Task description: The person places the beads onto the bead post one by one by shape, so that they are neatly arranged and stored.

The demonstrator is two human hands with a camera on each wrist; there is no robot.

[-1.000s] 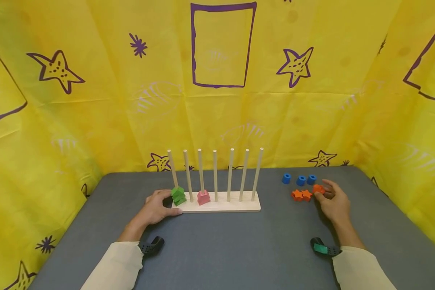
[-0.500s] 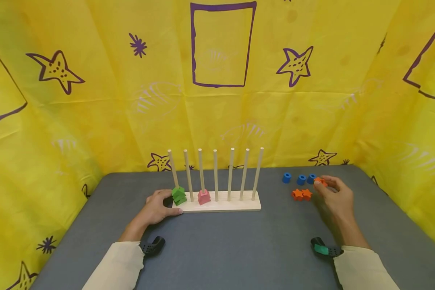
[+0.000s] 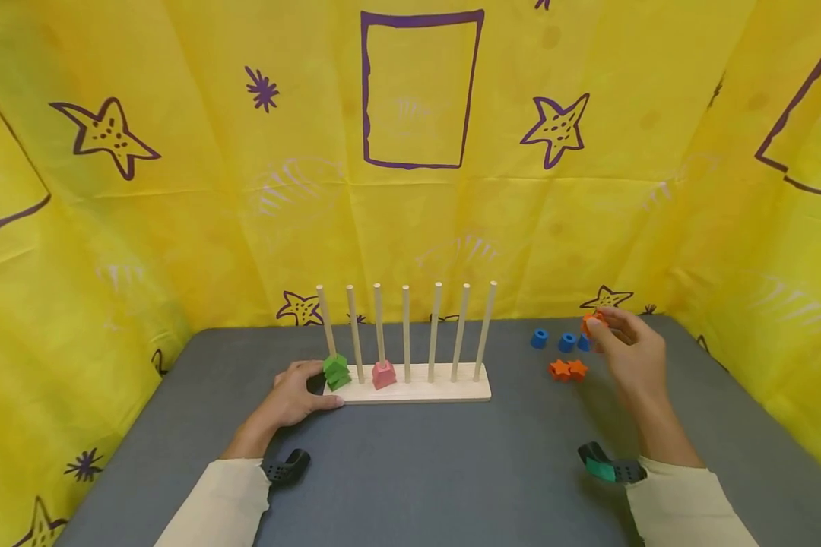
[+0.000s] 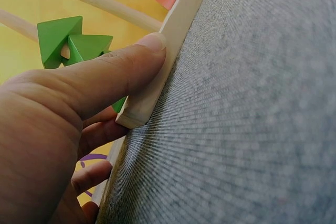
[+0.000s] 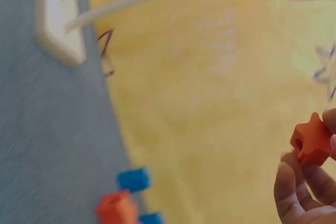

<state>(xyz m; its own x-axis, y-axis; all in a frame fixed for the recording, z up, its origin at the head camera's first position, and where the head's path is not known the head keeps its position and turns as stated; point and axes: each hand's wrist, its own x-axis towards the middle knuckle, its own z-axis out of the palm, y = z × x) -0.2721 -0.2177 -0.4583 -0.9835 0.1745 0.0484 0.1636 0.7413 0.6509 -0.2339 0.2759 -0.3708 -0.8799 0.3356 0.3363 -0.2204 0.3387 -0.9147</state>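
A pale wooden peg stand [image 3: 445,387] with several upright dowels sits at the middle of the table in the head view. My left hand [image 3: 291,396] grips its left end, thumb along the front edge and fingers behind. Green blocks [image 3: 336,372] are stacked on the leftmost dowel, and pink blocks [image 3: 384,375] on the third. My right hand [image 3: 635,357] pinches an orange star bead [image 5: 315,142] above the table; its hole shows in the right wrist view. Below that hand lie two more orange star beads [image 3: 568,370], touching or nearly so.
Blue cylinder beads [image 3: 539,339] stand behind the orange stars, one partly hidden by the right hand. A yellow patterned curtain [image 3: 410,228] rises at the back and sides of the grey table [image 3: 410,471]. Each wrist wears a dark band [image 3: 289,466].
My right hand has lifted the orange star bead from beside the other two and raised it up and slightly back. The left hand stays on the stand's end.
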